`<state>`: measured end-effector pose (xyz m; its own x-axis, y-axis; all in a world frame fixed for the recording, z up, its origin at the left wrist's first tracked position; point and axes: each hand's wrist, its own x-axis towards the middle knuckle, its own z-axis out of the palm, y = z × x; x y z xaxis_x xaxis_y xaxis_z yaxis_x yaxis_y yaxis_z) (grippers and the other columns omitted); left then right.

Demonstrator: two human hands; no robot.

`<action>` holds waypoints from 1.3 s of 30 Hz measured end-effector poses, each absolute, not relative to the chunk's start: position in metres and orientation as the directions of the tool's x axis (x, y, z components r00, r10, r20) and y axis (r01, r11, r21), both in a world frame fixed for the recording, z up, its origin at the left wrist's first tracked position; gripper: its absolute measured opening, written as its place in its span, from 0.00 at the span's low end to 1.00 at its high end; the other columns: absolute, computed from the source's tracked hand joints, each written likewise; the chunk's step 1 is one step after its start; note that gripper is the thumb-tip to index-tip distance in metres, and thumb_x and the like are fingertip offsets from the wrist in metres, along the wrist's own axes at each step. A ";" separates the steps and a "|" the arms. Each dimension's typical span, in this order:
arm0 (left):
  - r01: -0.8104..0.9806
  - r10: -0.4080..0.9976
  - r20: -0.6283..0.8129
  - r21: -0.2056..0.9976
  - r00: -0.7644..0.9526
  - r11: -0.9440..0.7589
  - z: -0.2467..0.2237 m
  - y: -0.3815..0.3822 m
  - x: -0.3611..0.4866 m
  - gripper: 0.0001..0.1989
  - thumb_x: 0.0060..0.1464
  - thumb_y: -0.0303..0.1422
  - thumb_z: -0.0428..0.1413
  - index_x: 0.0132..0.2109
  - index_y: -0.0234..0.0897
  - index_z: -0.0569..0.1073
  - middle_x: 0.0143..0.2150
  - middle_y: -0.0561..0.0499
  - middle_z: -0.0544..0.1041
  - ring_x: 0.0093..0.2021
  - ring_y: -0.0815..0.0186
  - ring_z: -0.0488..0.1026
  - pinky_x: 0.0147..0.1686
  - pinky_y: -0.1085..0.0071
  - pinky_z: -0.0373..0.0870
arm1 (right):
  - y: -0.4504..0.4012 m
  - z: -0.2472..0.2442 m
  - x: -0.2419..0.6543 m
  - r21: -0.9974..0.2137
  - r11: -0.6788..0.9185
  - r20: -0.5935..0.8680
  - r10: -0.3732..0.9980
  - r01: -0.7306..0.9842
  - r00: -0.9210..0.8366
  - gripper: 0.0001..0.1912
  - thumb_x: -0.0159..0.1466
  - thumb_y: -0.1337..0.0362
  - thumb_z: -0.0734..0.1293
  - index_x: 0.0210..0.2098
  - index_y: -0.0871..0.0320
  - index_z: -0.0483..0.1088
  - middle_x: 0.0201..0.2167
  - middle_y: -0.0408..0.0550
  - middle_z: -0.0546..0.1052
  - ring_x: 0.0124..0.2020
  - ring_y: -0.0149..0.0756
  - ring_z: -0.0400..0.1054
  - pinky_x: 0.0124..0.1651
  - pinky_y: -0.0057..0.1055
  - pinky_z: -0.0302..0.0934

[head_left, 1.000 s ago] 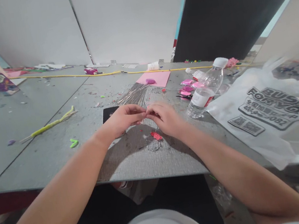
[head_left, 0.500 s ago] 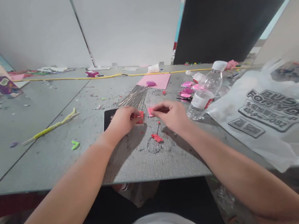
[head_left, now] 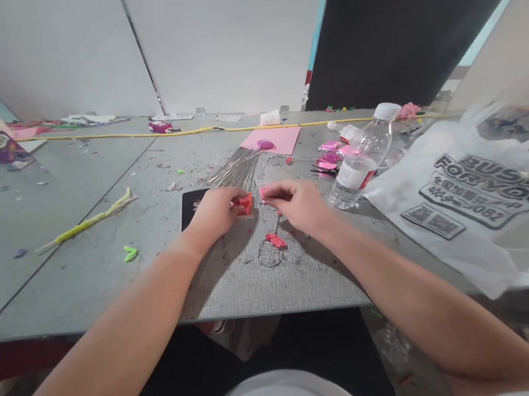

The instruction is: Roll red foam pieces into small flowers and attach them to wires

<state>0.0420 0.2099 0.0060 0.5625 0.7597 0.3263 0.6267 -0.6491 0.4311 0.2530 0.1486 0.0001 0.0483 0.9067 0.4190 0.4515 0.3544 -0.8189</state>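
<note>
My left hand is closed on a small red-orange piece, soft or wrapped in look; its exact kind is too small to tell. With thumb and fingers pinched, my right hand holds a small pink piece a short way to the right of it. On the table between my forearms lies a bent wire shape with a loop, bearing red petal-like bits. Partly covered by my left hand is a flat black item. Thin wires lie in a bundle beyond both hands.
A water bottle and a white plastic bag stand to the right, near pink packets. Pink paper lies behind the wires. Leftward are a yellow twisted strand and green bits. A yellow cord crosses the back.
The view has shifted slightly. Both hands stay close together; the pink piece in my right hand appears lifted and tilted a little. My left hand keeps its hold on the red-orange piece.
</note>
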 end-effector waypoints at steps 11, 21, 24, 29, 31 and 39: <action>0.581 0.678 0.355 0.350 0.644 -0.735 0.005 0.212 0.040 0.07 0.60 0.33 0.61 0.39 0.38 0.85 0.40 0.44 0.85 0.45 0.56 0.79 0.51 0.61 0.72 | 0.144 0.009 0.255 -0.753 0.355 0.453 0.890 0.554 0.046 0.08 0.67 0.59 0.71 0.36 0.55 0.81 0.31 0.48 0.85 0.33 0.38 0.77 0.39 0.36 0.69; 0.603 0.779 0.446 0.496 0.440 -0.625 0.014 0.204 0.041 0.13 0.60 0.41 0.62 0.43 0.36 0.84 0.44 0.43 0.82 0.44 0.58 0.76 0.46 0.64 0.71 | 0.145 0.005 0.249 -0.855 0.342 0.393 0.918 0.389 0.057 0.05 0.55 0.66 0.79 0.31 0.54 0.80 0.32 0.45 0.85 0.33 0.38 0.79 0.42 0.37 0.74; 0.560 0.804 0.435 0.576 0.406 -0.595 0.018 0.202 0.042 0.12 0.60 0.41 0.62 0.40 0.36 0.83 0.41 0.45 0.82 0.40 0.62 0.75 0.42 0.66 0.70 | 0.141 0.008 0.248 -0.830 0.361 0.418 0.907 0.426 0.045 0.07 0.57 0.62 0.80 0.29 0.54 0.80 0.28 0.43 0.83 0.30 0.37 0.76 0.38 0.36 0.72; 0.386 0.836 0.217 0.809 0.503 -0.443 0.023 0.194 0.044 0.16 0.57 0.45 0.62 0.35 0.35 0.81 0.29 0.50 0.76 0.30 0.67 0.69 0.31 0.69 0.62 | 0.133 0.015 0.246 -0.654 0.531 0.582 0.808 0.538 -0.090 0.06 0.68 0.61 0.73 0.34 0.52 0.82 0.36 0.47 0.83 0.38 0.38 0.76 0.42 0.36 0.70; 0.294 0.807 0.138 0.885 0.575 -0.361 0.025 0.189 0.045 0.15 0.56 0.44 0.63 0.35 0.35 0.80 0.26 0.53 0.72 0.27 0.70 0.64 0.28 0.70 0.58 | 0.131 0.016 0.244 -0.583 0.604 0.642 0.752 0.544 -0.148 0.06 0.69 0.62 0.72 0.35 0.52 0.82 0.39 0.48 0.82 0.39 0.37 0.75 0.43 0.35 0.70; -0.039 0.762 0.041 0.999 0.646 -0.021 0.026 0.181 0.046 0.09 0.48 0.35 0.66 0.30 0.34 0.77 0.23 0.55 0.67 0.25 0.73 0.62 0.27 0.73 0.56 | 0.131 0.013 0.245 -0.436 0.779 0.765 0.585 0.451 -0.270 0.07 0.70 0.64 0.71 0.44 0.52 0.83 0.41 0.49 0.82 0.39 0.34 0.76 0.39 0.33 0.71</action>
<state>0.0463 0.1813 0.0261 0.6461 0.7621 0.0412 -0.0389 -0.0210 0.9990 0.2448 0.1309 0.0134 -0.2695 0.5847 0.7652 0.4509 0.7787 -0.4362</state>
